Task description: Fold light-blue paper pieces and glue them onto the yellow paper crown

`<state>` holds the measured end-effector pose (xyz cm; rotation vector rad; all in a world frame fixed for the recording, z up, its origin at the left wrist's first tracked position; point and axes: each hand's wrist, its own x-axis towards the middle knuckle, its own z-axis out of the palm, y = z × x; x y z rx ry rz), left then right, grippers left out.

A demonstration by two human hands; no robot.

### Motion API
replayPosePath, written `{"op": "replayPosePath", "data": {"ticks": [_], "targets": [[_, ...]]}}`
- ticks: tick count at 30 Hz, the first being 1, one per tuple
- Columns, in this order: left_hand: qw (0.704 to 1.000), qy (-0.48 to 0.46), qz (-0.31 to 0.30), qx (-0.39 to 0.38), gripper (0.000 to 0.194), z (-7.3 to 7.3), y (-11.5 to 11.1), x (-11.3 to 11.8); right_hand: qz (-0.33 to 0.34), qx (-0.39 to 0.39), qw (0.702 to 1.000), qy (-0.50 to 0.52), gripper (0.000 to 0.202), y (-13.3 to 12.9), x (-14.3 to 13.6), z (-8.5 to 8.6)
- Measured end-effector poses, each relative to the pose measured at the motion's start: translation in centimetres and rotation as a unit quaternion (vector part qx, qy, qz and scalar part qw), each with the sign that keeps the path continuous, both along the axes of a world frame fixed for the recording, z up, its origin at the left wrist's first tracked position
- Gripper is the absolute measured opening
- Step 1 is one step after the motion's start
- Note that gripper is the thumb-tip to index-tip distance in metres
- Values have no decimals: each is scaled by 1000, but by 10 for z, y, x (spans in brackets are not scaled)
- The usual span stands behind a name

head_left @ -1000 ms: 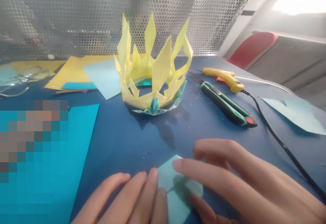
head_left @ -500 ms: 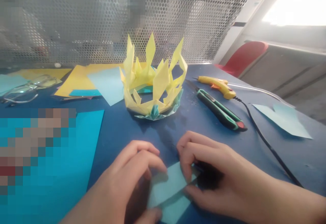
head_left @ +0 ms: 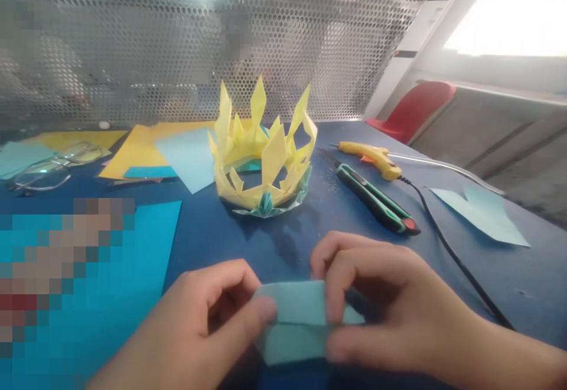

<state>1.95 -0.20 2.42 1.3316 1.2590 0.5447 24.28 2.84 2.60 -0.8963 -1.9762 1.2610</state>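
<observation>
Between my two hands is a small folded piece of light teal paper (head_left: pixel 296 304), with a crease or flap edge running across its middle. My left hand (head_left: pixel 212 307) pinches its left end, thumb on top and the fingers curled behind. At the right end, my right hand (head_left: pixel 376 301) grips the paper between thumb and index finger, the other fingers bent. Beyond the hands stands a yellow folded-paper crown (head_left: pixel 266 159) with tall pointed tips and a pleated teal trim (head_left: pixel 267 205) along its lower front.
Right of the crown lie a green-and-black utility knife (head_left: pixel 376 198), blade out, a yellow glue gun (head_left: pixel 372 158) with a black cord, and a light blue sheet (head_left: pixel 482 215). Leftward are glasses (head_left: pixel 42 174), yellow sheets (head_left: pixel 128 150), and a large blue sheet (head_left: pixel 150 248), partly pixelated. Perforated metal (head_left: pixel 199 41) stands behind.
The paper has turned so its fold lies nearly level. My left thumb has moved up onto its left end, and the left fingers have curled behind it. The view has shifted slightly.
</observation>
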Motion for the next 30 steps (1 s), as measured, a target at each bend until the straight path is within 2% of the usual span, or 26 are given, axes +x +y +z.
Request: {"op": "replayPosePath", "data": {"ticks": [4,7,12,17,21,23,25,26,28,30], "targets": [[999,-17,39,-33,29,3,-1,3,-28,-76,997,-2,23,-2,-4,1],[998,-16,52,-26,29,4,-3,4,-43,-91,993,-60,20,-2,-7,2],[998,-32,53,-18,27,2,-5,5,-46,-63,989,-124,28,-4,-7,5],[999,-30,43,4,31,0,-6,5,-79,-41,988,-127,21,-8,-8,10],[997,1,21,81,35,-1,-7,4,-73,17,993,-94,16,-10,-7,8],[988,22,2,154,34,-3,-8,2,-59,90,991,-75,12,-8,-4,5],[962,44,-17,270,27,-7,-9,-1,-31,206,977,-54,9,-6,2,2],[939,59,-23,338,21,-9,-9,-3,-11,273,961,-50,10,-5,5,1],[880,99,-33,464,21,-13,-9,-7,39,387,918,-78,13,-3,13,0],[810,136,-38,569,26,-15,-9,-10,87,434,885,-141,17,-1,20,1]]}}
